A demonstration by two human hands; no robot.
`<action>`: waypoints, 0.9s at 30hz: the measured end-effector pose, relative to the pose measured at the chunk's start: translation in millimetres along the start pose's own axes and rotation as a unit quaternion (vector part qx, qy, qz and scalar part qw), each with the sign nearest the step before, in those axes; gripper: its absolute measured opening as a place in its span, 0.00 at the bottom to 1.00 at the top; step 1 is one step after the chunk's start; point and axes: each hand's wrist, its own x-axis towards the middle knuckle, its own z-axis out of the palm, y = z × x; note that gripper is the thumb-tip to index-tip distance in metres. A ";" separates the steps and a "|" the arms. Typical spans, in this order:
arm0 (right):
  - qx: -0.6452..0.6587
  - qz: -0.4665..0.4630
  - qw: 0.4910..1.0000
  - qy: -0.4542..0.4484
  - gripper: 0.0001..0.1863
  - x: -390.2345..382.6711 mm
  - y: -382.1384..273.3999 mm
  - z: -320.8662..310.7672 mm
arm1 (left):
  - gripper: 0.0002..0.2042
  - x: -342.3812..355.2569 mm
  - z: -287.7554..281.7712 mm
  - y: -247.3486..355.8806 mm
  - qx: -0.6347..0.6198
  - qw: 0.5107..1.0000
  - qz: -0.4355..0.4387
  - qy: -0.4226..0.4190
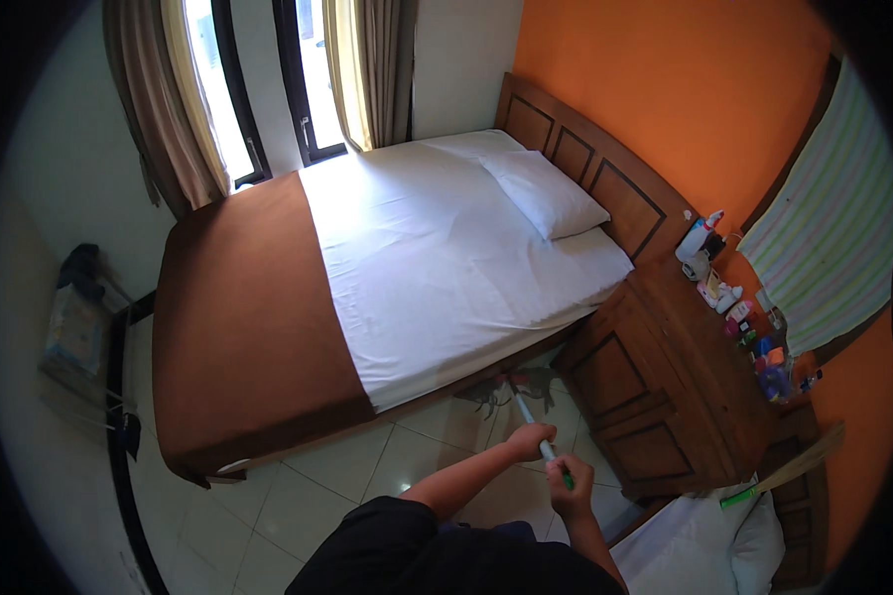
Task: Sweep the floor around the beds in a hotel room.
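My left hand (532, 442) is wrapped round the pale shaft of a mop (526, 409), below the middle of the handle. Higher up, near the handle's green end, my right hand (571, 484) also grips it. The shaft slants away from me and down to the tiled floor (427, 451). Its dark, stringy head (494, 387) with a reddish fitting lies spread beside the bed's lower edge and the wooden cabinet (655, 387); shadow there blurs its outline.
A bed (437, 258) with white sheet, pillow (546, 193) and brown cover (253, 317) stands ahead. Bottles and small items (739, 307) crowd the cabinet top. A green-handled hand broom (784, 471) rests over a second bed (665, 545) at right. A rack (79, 337) stands far left.
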 end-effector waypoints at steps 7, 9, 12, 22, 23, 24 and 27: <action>0.327 0.063 0.943 -0.005 0.13 33.0 -36.0 -48.1 | 0.09 -18.5 -31.3 60.9 -0.012 0.997 -0.077 -0.018; 0.346 0.075 0.935 -0.013 0.15 46.2 -37.3 -51.8 | 0.08 -23.7 -40.7 72.7 -0.029 0.992 -0.114 -0.035; 0.394 0.098 0.913 -0.026 0.16 55.1 -33.8 -51.5 | 0.09 -31.1 -41.9 65.4 -0.027 0.994 -0.105 0.011; 0.308 0.090 0.947 -0.014 0.13 80.8 -13.1 -83.3 | 0.07 56.6 -36.4 57.2 0.090 0.992 -0.053 -0.073; 0.262 0.086 0.961 -0.008 0.12 83.7 -3.2 -83.9 | 0.08 71.6 -31.2 53.6 0.107 0.989 -0.047 -0.094; 0.216 0.080 0.973 -0.007 0.10 87.4 6.1 -83.2 | 0.08 84.7 -23.8 41.9 0.109 0.989 -0.045 -0.093; 0.129 0.036 0.991 -0.019 0.09 104.5 49.2 -75.9 | 0.15 123.1 -6.3 7.5 0.085 0.993 -0.061 -0.054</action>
